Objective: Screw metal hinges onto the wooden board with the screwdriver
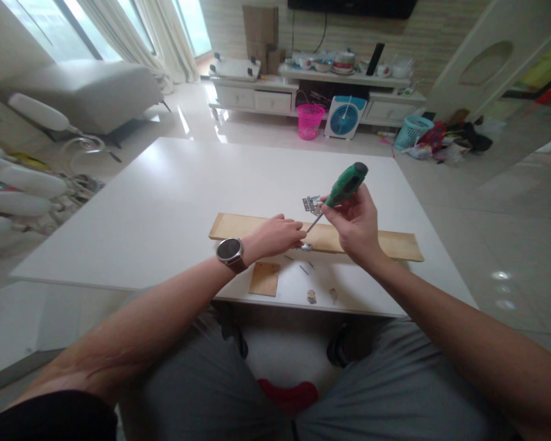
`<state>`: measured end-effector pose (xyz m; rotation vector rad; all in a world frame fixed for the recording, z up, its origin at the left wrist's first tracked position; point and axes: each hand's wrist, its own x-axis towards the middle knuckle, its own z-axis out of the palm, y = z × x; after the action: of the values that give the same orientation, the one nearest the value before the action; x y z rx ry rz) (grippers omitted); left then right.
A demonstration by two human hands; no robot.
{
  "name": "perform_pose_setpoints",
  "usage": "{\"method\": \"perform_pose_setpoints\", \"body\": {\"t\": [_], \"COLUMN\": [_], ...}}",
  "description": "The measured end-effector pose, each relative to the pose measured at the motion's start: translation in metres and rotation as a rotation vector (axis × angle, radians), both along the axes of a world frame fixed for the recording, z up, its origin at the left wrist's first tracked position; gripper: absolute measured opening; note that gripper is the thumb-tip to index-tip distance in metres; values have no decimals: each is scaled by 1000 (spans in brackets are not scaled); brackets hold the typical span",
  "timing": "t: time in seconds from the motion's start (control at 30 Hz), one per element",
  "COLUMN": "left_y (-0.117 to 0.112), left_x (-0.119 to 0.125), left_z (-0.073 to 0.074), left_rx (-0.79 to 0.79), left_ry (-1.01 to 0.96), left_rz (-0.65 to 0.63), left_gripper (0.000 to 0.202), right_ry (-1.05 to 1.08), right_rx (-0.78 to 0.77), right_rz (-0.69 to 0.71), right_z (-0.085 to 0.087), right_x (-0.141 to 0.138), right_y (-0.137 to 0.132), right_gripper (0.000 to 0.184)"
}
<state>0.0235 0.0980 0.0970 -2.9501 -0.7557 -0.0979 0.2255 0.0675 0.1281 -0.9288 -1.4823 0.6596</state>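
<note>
My right hand [360, 223] is closed around a green-handled screwdriver [345, 185], held at a slant with its shaft pointing down and left. The screwdriver's tip is close to the fingertips of my left hand [282, 234], above a long wooden board [399, 244]. My left fingers are bent together at the board, and what they pinch, if anything, is hidden. Beside them, a small metal hinge [307, 247] sits at the board's near edge. More metal hinges [310, 204] lie behind the board. Several loose screws [303, 269] are scattered in front of it.
A small square wooden piece [264, 280] lies near the front edge of the white table [165, 184]. Close by are a cartoon-figure cutout [311, 296] and another small flat item [333, 295]. Beyond the table stand a pink basket [310, 122] and a blue fan [346, 117].
</note>
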Motion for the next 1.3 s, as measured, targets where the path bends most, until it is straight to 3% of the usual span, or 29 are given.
{"method": "perform_pose_setpoints", "body": {"t": [0.2,0.47,0.73,0.97,1.3], "left_y": [-4,0,-1,0,3], "left_x": [4,-3,0,-6,-3], "left_z": [-2,2,2,8,-3], "left_rx": [10,-67,-59,-158,-89], "left_ry": [-7,-2,-24,-47,-53], "left_rz": [76,3,83,16,55], "left_gripper": [36,24,31,14,32], "right_ry": [-5,22,32,11,16], "right_rx": [-1,-3,-12,-1,-3], "right_rz": [5,22,7,4,10], "right_z": [0,0,-1,-1,1], "right_x": [0,0,0,0,0], "right_y": [0,0,0,0,-2], "right_gripper": [31,32,36,30,30]}}
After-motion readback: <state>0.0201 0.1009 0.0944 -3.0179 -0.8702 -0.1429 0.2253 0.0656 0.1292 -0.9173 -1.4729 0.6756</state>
